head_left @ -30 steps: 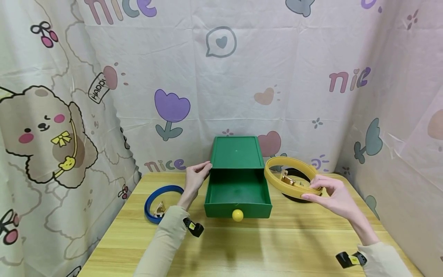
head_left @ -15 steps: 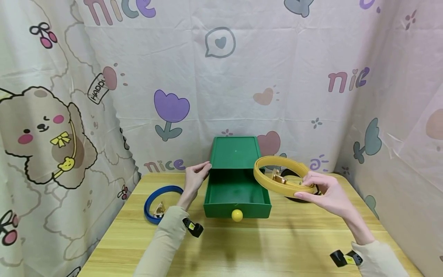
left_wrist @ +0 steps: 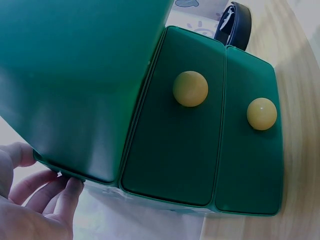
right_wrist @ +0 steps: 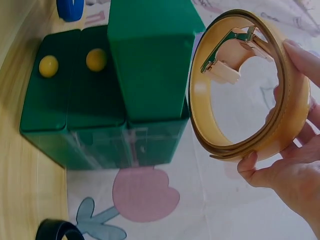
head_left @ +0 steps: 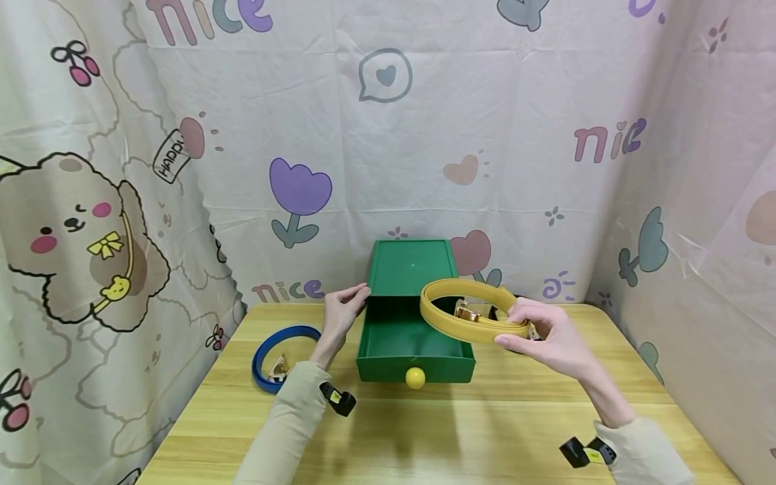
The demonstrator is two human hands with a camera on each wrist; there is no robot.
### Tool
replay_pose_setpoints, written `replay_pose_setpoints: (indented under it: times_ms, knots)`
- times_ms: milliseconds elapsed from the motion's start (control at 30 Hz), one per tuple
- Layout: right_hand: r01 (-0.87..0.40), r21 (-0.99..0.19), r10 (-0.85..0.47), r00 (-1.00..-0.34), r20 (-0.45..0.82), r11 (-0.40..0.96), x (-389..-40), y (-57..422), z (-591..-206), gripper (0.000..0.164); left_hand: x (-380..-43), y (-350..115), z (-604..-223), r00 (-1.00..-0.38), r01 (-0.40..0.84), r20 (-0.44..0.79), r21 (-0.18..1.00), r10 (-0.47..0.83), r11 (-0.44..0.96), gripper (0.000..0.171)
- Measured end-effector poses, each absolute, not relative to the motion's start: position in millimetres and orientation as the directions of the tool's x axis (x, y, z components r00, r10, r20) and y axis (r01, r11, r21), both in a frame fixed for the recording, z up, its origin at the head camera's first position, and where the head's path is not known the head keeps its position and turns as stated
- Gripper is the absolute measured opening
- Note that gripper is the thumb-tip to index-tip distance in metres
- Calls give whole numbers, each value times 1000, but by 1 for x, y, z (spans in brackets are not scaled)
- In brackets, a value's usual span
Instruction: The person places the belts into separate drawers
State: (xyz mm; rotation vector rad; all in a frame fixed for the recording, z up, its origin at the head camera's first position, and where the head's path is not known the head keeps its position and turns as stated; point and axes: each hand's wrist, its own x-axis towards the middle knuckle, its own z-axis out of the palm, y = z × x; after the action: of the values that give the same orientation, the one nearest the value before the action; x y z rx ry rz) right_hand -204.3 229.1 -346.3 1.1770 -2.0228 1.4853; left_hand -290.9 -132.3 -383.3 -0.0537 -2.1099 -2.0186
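Observation:
In the head view a small green drawer cabinet (head_left: 414, 261) stands mid-table with its top drawer (head_left: 388, 368) pulled out; a yellow knob (head_left: 415, 378) sits on that drawer's front. My left hand (head_left: 341, 316) holds the cabinet's upper left corner, thumb at the top edge and fingertips along the side. Between thumb and fingers, my right hand (head_left: 552, 337) pinches a coiled yellow belt (head_left: 445, 325) by its right side. The belt, with its gold buckle (head_left: 465, 311) inside the loop, is held up and overlaps the drawer's right side in this view.
A coiled blue belt (head_left: 261, 364) lies on the wooden table (head_left: 424, 438) left of the cabinet. On the right lies a coiled black belt (left_wrist: 240, 27), mostly hidden behind my right hand in the head view. Two shut drawers sit below the open one. A printed curtain (head_left: 394, 168) surrounds the table.
My right hand has carried the yellow belt leftward, from right of the cabinet to overlapping the open drawer's right side. My left hand has stayed at the cabinet's corner.

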Motion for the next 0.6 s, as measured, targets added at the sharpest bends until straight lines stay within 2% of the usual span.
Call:
replay_pose_setpoints:
  times_ms: [133, 333, 600]
  knots:
    - [-797, -598, -416, -575, 705, 89, -203, 220, -343, 36, -290, -133, -383, -975, 177, 183, 982, -125, 58, 34]
    - [-773, -620, -432, -609, 666, 135, -201, 209, -336, 33, -290, -132, -383, -975, 175, 182, 983, -128, 62, 34]
    - [-783, -611, -472, -586, 659, 117, -204, 194, -333, 31, -291, -133, -383, -976, 167, 174, 984, -135, 59, 34]
